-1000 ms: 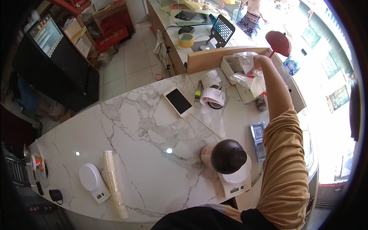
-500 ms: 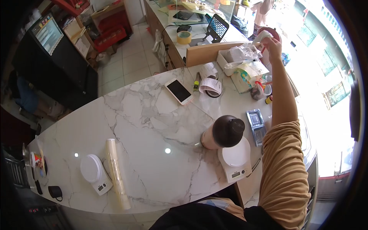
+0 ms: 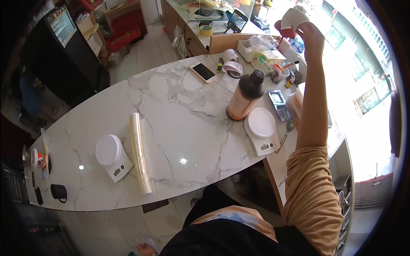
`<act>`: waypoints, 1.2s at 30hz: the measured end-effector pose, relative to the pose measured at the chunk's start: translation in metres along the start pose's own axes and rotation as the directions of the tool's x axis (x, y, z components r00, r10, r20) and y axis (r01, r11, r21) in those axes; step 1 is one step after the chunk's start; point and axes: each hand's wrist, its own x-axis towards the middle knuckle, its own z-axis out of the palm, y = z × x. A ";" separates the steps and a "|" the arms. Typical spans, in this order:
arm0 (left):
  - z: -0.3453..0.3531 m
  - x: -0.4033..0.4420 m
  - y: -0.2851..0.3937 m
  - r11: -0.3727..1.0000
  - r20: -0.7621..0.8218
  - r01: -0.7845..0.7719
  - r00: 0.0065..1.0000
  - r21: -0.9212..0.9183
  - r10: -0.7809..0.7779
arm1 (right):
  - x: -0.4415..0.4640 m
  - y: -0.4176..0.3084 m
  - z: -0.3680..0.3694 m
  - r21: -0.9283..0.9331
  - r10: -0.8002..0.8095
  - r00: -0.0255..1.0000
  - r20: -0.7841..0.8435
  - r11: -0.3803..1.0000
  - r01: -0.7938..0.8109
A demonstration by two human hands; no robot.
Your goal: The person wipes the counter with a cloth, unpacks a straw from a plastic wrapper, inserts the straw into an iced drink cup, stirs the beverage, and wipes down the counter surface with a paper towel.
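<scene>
At the upper right, my right hand is raised at the end of the outstretched arm. Its fingers are closed on a white tissue, which looks soft and folded. Just behind and below the tissue a dark red container shows in part. Low at the bottom edge, my left hand is partly in view beside my body, fingers curled against a crumpled piece of clear plastic. A large brown pump-less bottle with a dark top stands upright near a white kitchen scale.
On the marble counter lie a roll of plastic wrap, a second scale, a phone and a black mug. Paper rolls, a blue-grey tray and a white bin of plastic bags crowd the right end.
My right hand has lifted upward with the tissue. My left hand has come into view at the bottom. The camera view has shifted, so the counter items appear higher.
</scene>
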 end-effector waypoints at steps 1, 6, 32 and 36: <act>-0.004 0.000 -0.006 1.000 0.015 -0.003 1.000 0.015 0.003 | -0.001 0.012 -0.005 0.073 0.094 0.995 0.022 0.993 -0.096; -0.016 -0.020 -0.017 0.996 0.068 0.006 0.998 0.088 -0.012 | 0.022 0.082 -0.031 0.116 0.206 0.970 -0.129 0.975 -0.192; 0.002 -0.032 0.017 0.990 0.069 -0.080 0.994 -0.112 0.089 | -0.157 -0.040 -0.027 0.697 -0.170 0.964 0.207 0.717 -0.023; -0.001 -0.015 -0.010 0.986 0.089 -0.054 0.994 -0.157 0.068 | -0.252 -0.090 0.008 0.662 0.098 0.723 0.684 0.333 -0.672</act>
